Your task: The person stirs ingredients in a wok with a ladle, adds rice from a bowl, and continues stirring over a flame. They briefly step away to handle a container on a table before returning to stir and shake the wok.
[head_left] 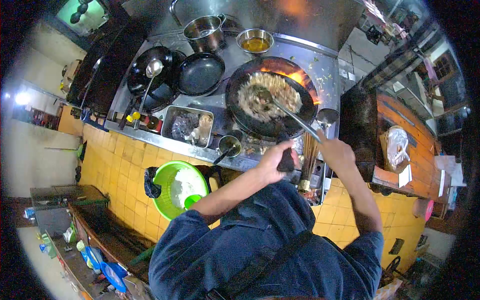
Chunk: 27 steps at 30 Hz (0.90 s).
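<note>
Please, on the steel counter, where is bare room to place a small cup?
Bare steel shows between the tall pot, the oil bowl and the wok. The near edge is crowded: tray, small pot, stick bundle.

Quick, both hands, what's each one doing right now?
Left hand: closed on the dark handle at the near side of the wok.
Right hand: closed on the long metal ladle, its head in the food.

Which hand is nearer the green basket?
Left. The left hand, gripping the wok handle, is right of the green basket; the right hand, on the ladle, is farther right.
</note>
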Each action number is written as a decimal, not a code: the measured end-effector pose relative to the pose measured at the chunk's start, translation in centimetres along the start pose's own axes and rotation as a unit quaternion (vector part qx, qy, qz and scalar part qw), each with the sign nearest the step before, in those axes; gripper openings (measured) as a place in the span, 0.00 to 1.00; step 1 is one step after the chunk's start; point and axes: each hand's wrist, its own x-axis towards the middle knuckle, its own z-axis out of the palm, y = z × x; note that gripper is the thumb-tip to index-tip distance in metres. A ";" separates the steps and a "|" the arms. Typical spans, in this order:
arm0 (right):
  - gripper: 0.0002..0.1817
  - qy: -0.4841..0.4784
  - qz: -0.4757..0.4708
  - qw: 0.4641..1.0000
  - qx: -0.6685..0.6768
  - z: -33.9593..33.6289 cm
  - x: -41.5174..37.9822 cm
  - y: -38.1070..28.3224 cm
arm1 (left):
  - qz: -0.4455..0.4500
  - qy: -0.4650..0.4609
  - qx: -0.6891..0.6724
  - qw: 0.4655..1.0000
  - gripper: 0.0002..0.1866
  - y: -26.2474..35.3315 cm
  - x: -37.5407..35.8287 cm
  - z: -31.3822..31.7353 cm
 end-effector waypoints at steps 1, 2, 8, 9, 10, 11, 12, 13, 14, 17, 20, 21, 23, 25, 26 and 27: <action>0.26 0.033 -0.019 0.998 -0.047 0.2 -1.2 0.4 | -0.015 -0.006 0.039 0.999 0.10 -0.1 -2.5 2.5; 0.29 0.068 -0.036 0.992 -0.095 0.7 -2.0 1.2 | -0.030 -0.013 0.079 0.996 0.09 0.2 -4.5 4.3; 0.31 0.131 -0.091 0.986 -0.043 2.8 -3.9 1.6 | 0.047 0.150 0.220 0.963 0.09 1.3 0.1 -5.4; 0.31 0.131 -0.091 0.986 -0.043 3.1 -3.8 1.3 | 0.103 0.077 0.304 0.944 0.09 -1.0 -1.5 -4.9; 0.32 0.135 -0.062 0.988 -0.043 3.5 -3.4 0.7 | 0.080 0.070 0.318 0.942 0.08 -2.0 -3.7 -2.2; 0.32 0.131 -0.035 0.990 -0.041 4.0 -3.4 0.2 | 0.056 0.063 0.333 0.939 0.08 -3.1 -5.9 0.5; 0.32 0.129 -0.034 0.990 -0.037 4.1 -3.6 -0.1 | -0.045 0.126 0.274 0.952 0.07 -3.4 -7.7 3.0; 0.33 0.117 -0.034 0.992 -0.017 4.0 -3.4 -0.4 | -0.046 0.123 0.251 0.959 0.08 -3.4 -7.3 2.9; 0.33 0.100 -0.035 0.994 0.000 4.0 -3.4 -0.5 | -0.064 0.055 0.229 0.970 0.10 -2.3 -5.6 0.5; 0.34 0.092 0.020 0.995 0.015 7.0 -1.7 0.0 | 0.063 0.124 0.261 0.955 0.07 2.5 0.0 -3.9; 0.34 0.115 0.083 0.990 0.008 6.0 -0.2 1.3 | 0.120 0.040 0.397 0.909 0.06 0.0 -3.4 -3.4; 0.32 0.109 0.086 0.990 0.020 4.7 -0.6 2.2 | 0.123 -0.007 0.447 0.886 0.06 -1.3 -5.6 -2.3; 0.27 0.151 0.057 0.984 0.076 2.1 -2.8 3.7 | -0.074 0.085 0.262 0.958 0.05 -1.0 -6.6 -0.9; 0.25 0.178 0.040 0.972 0.151 1.1 -4.6 4.0 | -0.055 0.112 0.303 0.945 0.06 -0.2 -5.7 -1.6; 0.24 0.204 0.026 0.952 0.228 1.1 -5.0 3.8 | 0.106 0.000 0.433 0.895 0.08 0.0 -3.4 -5.7; 0.23 0.202 0.036 0.945 0.253 1.4 -4.6 3.2 | 0.112 0.042 0.390 0.913 0.08 0.6 -1.3 -7.6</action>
